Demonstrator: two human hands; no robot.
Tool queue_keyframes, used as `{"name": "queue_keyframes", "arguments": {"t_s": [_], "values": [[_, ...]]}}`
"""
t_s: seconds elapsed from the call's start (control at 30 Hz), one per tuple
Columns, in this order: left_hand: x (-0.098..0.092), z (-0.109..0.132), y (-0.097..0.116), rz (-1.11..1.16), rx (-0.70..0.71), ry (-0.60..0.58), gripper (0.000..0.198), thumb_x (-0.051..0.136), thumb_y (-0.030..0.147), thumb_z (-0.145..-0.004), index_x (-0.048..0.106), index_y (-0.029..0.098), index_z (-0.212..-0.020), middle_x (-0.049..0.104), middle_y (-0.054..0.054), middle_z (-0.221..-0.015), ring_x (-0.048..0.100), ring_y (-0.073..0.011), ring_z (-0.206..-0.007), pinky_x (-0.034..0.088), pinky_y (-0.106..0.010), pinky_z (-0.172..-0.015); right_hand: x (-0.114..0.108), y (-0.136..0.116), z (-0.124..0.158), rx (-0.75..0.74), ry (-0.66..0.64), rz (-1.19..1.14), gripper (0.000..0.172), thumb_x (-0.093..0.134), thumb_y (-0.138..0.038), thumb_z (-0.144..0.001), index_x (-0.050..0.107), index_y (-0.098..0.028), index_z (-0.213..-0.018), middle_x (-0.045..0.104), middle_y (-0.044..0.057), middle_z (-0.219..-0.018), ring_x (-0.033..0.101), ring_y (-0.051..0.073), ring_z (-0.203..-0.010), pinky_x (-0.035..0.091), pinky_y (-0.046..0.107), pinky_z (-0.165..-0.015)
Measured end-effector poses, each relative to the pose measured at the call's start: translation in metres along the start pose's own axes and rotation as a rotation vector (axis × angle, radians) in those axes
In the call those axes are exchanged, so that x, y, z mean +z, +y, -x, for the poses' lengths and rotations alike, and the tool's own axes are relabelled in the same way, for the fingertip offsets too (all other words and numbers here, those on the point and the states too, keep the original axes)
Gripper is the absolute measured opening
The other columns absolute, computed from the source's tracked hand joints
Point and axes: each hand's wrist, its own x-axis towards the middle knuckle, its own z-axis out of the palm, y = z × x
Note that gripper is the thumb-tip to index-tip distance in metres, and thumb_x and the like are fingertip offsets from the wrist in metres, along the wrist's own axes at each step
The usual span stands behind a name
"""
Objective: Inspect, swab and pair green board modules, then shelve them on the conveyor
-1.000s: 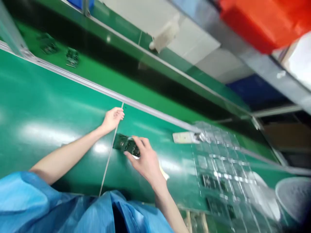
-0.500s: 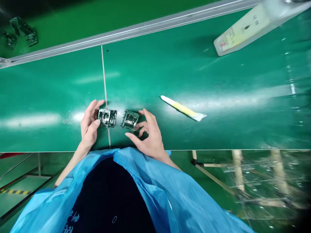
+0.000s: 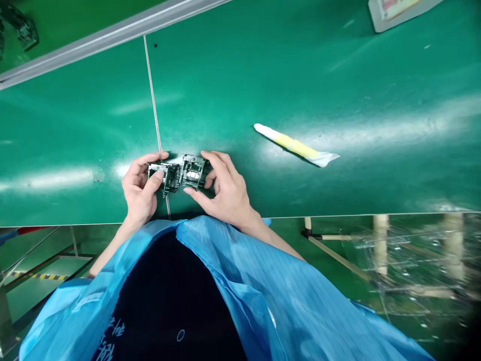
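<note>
Two small dark circuit-board assemblies with metal parts are side by side near the front of the green bench. My left hand (image 3: 142,193) is closed around the left circuit-board assembly (image 3: 171,179), thumb on its top and fingers along its far side. Around the right circuit-board assembly (image 3: 192,169) my right hand (image 3: 225,193) curls, its thumb at the near edge and forefinger at the far corner. The two assemblies sit very close at their facing sides; whether they touch is hard to tell.
To the right on the green bench (image 3: 233,90) lies a white-and-yellow wrapped stick (image 3: 293,145). A pale labelled container (image 3: 379,20) is cut off at the top right. More dark board pieces (image 3: 24,30) lie beyond the metal rail (image 3: 112,42).
The assemblies have come closer together. My left thumb has moved onto the top of the left one, and my right hand has closed in on the right one. The camera view has shifted.
</note>
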Motion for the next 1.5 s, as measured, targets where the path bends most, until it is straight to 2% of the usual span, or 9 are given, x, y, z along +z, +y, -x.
{"name": "queue_keyframes", "arguments": {"t_s": [0.27,0.43,0.53,0.77,0.87,0.97,1.13,1.27,1.5], "values": [[0.0,0.005,0.008,0.025,-0.1,0.004,0.018,0.08,0.027,-0.077,0.067,0.023,-0.089,0.074,-0.001,-0.096,0.069,-0.02,-0.105,0.052,-0.037,-0.098,-0.003,-0.001,0.0,0.02,-0.047,0.016,0.061,0.065,-0.047,-0.088,0.046,-0.022,-0.141,0.056,0.013,-0.133,0.06,0.012,-0.062,0.061,0.035,-0.063],[-0.003,0.0,0.013,0.036,-0.171,-0.008,0.014,0.081,0.023,-0.072,0.07,0.022,-0.081,0.073,0.0,-0.088,0.069,-0.0167,-0.091,0.053,-0.027,-0.077,-0.004,-0.001,0.0,-0.011,-0.056,0.004,0.057,0.067,-0.044,-0.088,0.048,-0.021,-0.136,0.058,0.012,-0.132,0.059,0.011,-0.061,0.061,0.033,-0.064],[-0.004,-0.003,0.013,0.026,-0.183,0.003,0.013,0.08,0.023,-0.071,0.07,0.022,-0.079,0.074,0.0,-0.086,0.068,-0.0164,-0.086,0.054,-0.028,-0.079,-0.003,0.0,0.0,-0.042,-0.057,-0.031,0.056,0.069,-0.042,-0.087,0.05,-0.02,-0.135,0.058,0.012,-0.131,0.059,0.011,-0.061,0.061,0.032,-0.065],[-0.014,-0.006,0.013,-0.013,-0.047,-0.115,0.02,0.083,0.026,-0.072,0.074,0.024,-0.09,0.075,-0.001,-0.097,0.07,-0.0204,-0.105,0.053,-0.037,-0.103,-0.008,-0.003,0.001,0.027,-0.107,-0.045,0.061,0.075,-0.036,-0.082,0.049,-0.023,-0.135,0.056,0.01,-0.134,0.063,0.012,-0.068,0.063,0.033,-0.067],[-0.018,-0.006,0.028,-0.024,0.104,-0.153,0.04,0.082,0.025,-0.077,0.073,0.03,-0.116,0.073,0.0,-0.122,0.062,-0.021,-0.127,0.043,-0.037,-0.119,-0.017,-0.014,0.006,-0.022,-0.086,-0.023,0.059,0.073,-0.034,-0.084,0.048,-0.024,-0.136,0.056,0.01,-0.136,0.067,0.014,-0.077,0.064,0.033,-0.069],[-0.013,-0.007,0.051,-0.059,0.199,-0.238,0.041,0.076,0.025,-0.083,0.071,0.03,-0.123,0.07,0.0,-0.13,0.054,-0.0252,-0.139,0.036,-0.043,-0.127,-0.026,-0.029,0.01,-0.117,-0.036,0.005,0.055,0.069,-0.037,-0.089,0.048,-0.022,-0.137,0.055,0.011,-0.137,0.069,0.018,-0.087,0.064,0.033,-0.07],[0.009,-0.004,0.073,-0.076,0.136,-0.413,0.036,0.074,0.022,-0.085,0.072,0.028,-0.121,0.072,-0.004,-0.129,0.059,-0.0292,-0.134,0.047,-0.05,-0.119,-0.034,-0.048,0.011,-0.164,-0.019,0.045,0.052,0.063,-0.039,-0.093,0.044,-0.024,-0.14,0.056,0.012,-0.136,0.07,0.022,-0.097,0.065,0.035,-0.069],[0.019,0.002,0.072,-0.021,0.061,-0.371,0.019,0.068,0.021,-0.091,0.075,0.027,-0.108,0.076,-0.004,-0.116,0.068,-0.0252,-0.12,0.057,-0.044,-0.107,-0.034,-0.05,0.011,-0.219,0.028,0.072,0.05,0.061,-0.038,-0.095,0.043,-0.023,-0.139,0.056,0.013,-0.137,0.07,0.023,-0.102,0.065,0.034,-0.07],[0.021,0.008,0.067,-0.026,0.17,-0.331,0.017,0.073,0.023,-0.088,0.075,0.025,-0.105,0.076,-0.005,-0.107,0.07,-0.0256,-0.114,0.055,-0.048,-0.108,-0.032,-0.048,0.015,-0.205,0.019,0.02,0.049,0.06,-0.039,-0.095,0.045,-0.024,-0.14,0.058,0.012,-0.134,0.071,0.023,-0.1,0.066,0.035,-0.073]]}}
